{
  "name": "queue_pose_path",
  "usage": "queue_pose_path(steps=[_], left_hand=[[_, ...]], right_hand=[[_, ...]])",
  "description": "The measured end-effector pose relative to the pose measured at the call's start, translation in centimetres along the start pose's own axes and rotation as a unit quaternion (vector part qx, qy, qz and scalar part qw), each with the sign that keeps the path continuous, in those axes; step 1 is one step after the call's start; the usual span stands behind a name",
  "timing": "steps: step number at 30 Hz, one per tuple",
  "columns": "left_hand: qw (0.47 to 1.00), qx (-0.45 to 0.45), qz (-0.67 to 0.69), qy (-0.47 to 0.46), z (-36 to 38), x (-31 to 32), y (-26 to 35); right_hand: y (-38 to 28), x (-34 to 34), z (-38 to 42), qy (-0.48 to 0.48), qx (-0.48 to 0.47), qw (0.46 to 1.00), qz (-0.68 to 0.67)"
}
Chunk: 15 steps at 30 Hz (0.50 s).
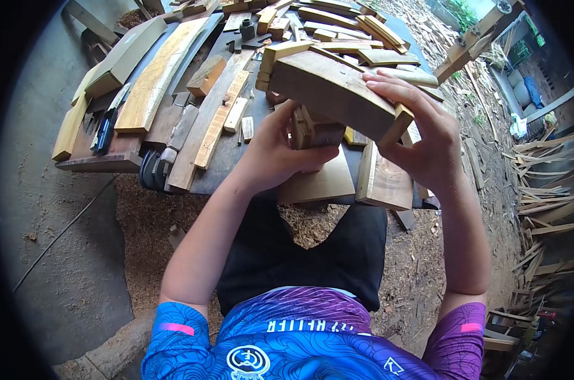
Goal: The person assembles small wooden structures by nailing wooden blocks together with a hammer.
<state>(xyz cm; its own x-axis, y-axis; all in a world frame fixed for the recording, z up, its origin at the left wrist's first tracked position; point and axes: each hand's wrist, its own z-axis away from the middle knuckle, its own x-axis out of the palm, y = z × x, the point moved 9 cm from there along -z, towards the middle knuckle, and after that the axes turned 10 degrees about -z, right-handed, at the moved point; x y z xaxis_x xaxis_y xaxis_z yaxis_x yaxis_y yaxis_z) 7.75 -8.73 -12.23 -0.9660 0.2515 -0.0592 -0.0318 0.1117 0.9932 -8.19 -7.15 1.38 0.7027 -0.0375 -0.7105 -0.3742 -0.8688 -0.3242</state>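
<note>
A wide, grey-brown wooden block point(337, 88) with lighter wooden strips at its two ends is held up tilted over the near edge of the workbench. My right hand point(426, 130) grips its right end, fingers over the top and thumb low by the end strip. My left hand point(268, 155) is closed around a smaller wooden block point(312, 132) just below the wide one; I cannot tell whether the two are joined. Beneath my left hand lies a pale board point(321, 180), and a thick wooden piece point(385, 180) rests to its right.
Cut wooden pieces point(337, 31) cover the back of the dark workbench point(220, 177). Long boards point(163, 73), a cardboard box point(125, 57) and a blue-black tool point(106, 126) occupy the left. Shavings point(147, 240) litter the floor; wood strips point(549, 190) are piled at right.
</note>
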Motion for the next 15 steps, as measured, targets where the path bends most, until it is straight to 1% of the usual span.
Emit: queue_pose_path(steps=[1, 3, 4, 6, 7, 8, 10, 11, 13, 14, 15], left_hand=[[1.0, 0.006, -0.002, -0.001, -0.1, 0.0, -0.1], [1.0, 0.013, 0.002, 0.004, -0.2, -0.1, -0.2], [1.0, 0.02, 0.004, 0.007, -0.2, -0.2, -0.2], [1.0, 0.007, 0.015, 0.003, -0.1, -0.2, -0.3], [1.0, -0.006, 0.025, -0.006, 0.0, -0.1, -0.4], [1.0, -0.005, 0.026, -0.005, 0.0, -0.1, -0.3], [0.999, -0.022, 0.026, -0.016, 0.0, 0.1, -0.5], [0.999, -0.019, 0.026, -0.017, 0.1, 0.1, -0.6], [0.999, 0.025, -0.033, 0.013, 0.2, -0.3, -0.3], [0.998, 0.043, -0.033, 0.01, 0.0, -0.2, 0.1], [1.0, 0.027, -0.001, 0.007, 0.0, -0.1, -0.3]], right_hand=[[0.2, 0.1, 0.0, -0.003, 0.001, 1.0, -0.001], [1.0, 0.3, 0.0, 0.0, 0.019, 0.998, -0.067], [1.0, 0.4, 0.0, -0.003, 0.017, 0.998, -0.068], [2.2, 0.5, 0.3, 0.008, 0.083, 0.987, -0.139], [2.6, 0.6, 0.5, 0.005, 0.111, 0.983, -0.143], [2.4, 0.6, 0.5, 0.004, 0.11, 0.984, -0.143], [2.7, 0.6, 0.5, 0.003, 0.143, 0.974, -0.175], [2.8, 0.7, 0.5, 0.003, 0.142, 0.975, -0.171], [3.1, 0.8, 0.5, 0.01, 0.115, 0.975, -0.192], [3.0, 0.8, 0.4, 0.009, 0.109, 0.975, -0.194], [2.7, 0.6, 0.3, -0.002, 0.099, 0.979, -0.179]])
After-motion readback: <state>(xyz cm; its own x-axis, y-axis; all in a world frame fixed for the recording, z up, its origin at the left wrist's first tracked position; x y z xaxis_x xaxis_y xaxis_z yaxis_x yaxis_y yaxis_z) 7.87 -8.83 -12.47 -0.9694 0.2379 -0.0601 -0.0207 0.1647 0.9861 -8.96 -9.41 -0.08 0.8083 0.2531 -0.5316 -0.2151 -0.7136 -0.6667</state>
